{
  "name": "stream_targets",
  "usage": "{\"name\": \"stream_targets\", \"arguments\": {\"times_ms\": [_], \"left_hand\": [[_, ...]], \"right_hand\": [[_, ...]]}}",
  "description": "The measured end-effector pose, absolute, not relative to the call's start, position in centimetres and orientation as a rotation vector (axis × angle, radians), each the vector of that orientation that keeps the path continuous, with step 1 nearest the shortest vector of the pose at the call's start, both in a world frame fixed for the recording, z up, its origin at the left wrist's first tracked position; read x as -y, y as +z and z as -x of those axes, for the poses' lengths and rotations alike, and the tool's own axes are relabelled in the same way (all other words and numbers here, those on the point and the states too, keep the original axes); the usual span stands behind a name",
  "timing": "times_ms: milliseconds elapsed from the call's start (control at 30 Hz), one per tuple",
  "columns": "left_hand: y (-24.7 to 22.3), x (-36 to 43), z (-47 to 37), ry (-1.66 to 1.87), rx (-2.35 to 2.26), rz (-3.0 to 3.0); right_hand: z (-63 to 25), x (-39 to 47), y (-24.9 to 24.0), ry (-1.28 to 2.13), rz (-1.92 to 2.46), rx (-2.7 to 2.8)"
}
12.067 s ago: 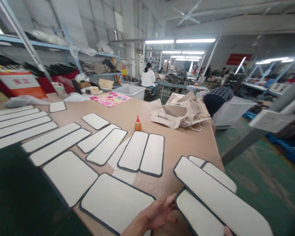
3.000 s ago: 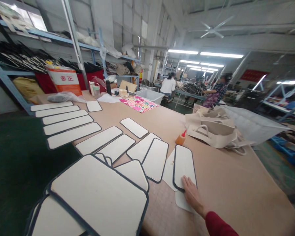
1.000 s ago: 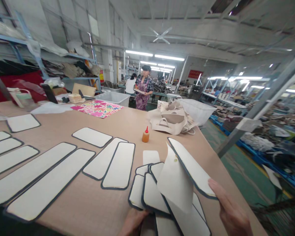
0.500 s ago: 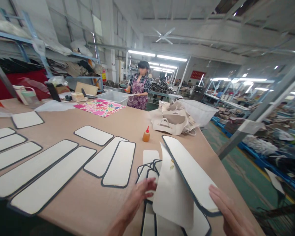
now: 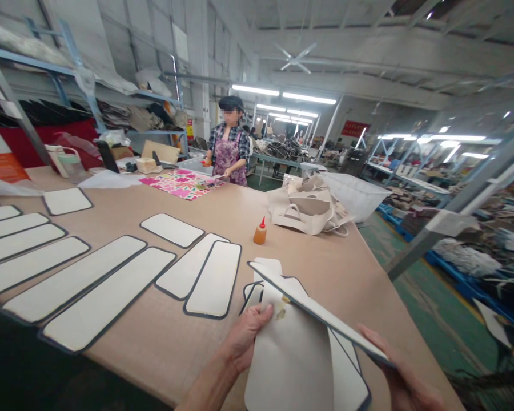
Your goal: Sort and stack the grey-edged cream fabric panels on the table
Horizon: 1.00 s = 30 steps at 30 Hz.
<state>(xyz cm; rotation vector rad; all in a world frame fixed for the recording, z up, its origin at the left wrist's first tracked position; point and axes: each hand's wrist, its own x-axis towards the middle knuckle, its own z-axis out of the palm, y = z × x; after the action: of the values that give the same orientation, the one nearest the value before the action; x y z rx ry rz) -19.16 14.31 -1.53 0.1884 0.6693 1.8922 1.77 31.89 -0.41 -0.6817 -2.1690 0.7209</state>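
My left hand [image 5: 245, 335] pinches the upper left edge of a white backing sheet [image 5: 289, 354] that carries a yellowish glue stain. My right hand [image 5: 400, 374] holds a white dark-edged panel [image 5: 325, 313] by its near end, tilted up edge-on over that sheet. Under them lies a stack of similar panels [image 5: 346, 379], with more rounded corners showing at its left [image 5: 252, 291]. The sheet hangs stuck to the lifted panel along its far edge.
Several white dark-edged panels [image 5: 212, 277] lie in rows across the tan table [image 5: 163, 342]. An orange glue bottle [image 5: 260, 232] stands mid-table, beige bags [image 5: 310, 208] behind it. A person in an apron [image 5: 228, 149] stands at the far edge by a floral cloth [image 5: 182, 184]. Shelving lines the left.
My left hand has taken hold of the backing sheet's edge. The right hand has lowered and flattened the lifted panel toward edge-on. The person at the far end stepped closer to the table.
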Motion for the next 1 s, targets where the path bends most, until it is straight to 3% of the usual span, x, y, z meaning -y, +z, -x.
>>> {"name": "stream_targets", "arguments": {"times_ms": [100,200,400,567,700,833,933,1000], "left_hand": [[-1.5,-12.9,20.2,1.973,-0.647,-0.156],[-0.9,-10.7,21.8,2.034,-0.699,-0.132],[1.1,-3.9,24.1,2.283,-0.984,0.093],[2.4,1.3,24.6,2.545,-1.178,0.355],[2.6,4.0,24.3,2.558,-1.177,0.519],[1.7,5.9,24.3,2.532,-1.251,0.555],[0.5,6.7,24.0,2.485,-1.251,0.590],[-0.5,6.7,23.2,2.427,-1.194,0.601]], "right_hand": [[-2.0,-33.7,-0.5,0.959,1.125,1.997],[-2.2,-35.4,0.3,1.107,1.274,1.793],[-3.1,-33.3,1.8,0.749,1.340,1.853],[-3.2,-29.1,0.2,0.114,0.763,2.056],[-1.7,-26.2,-6.2,-0.022,0.367,2.273],[0.6,-21.9,-13.3,0.130,0.718,2.537],[2.4,-18.9,-14.3,0.550,0.851,2.579],[4.1,-17.3,-13.0,1.001,0.773,2.520]]}}
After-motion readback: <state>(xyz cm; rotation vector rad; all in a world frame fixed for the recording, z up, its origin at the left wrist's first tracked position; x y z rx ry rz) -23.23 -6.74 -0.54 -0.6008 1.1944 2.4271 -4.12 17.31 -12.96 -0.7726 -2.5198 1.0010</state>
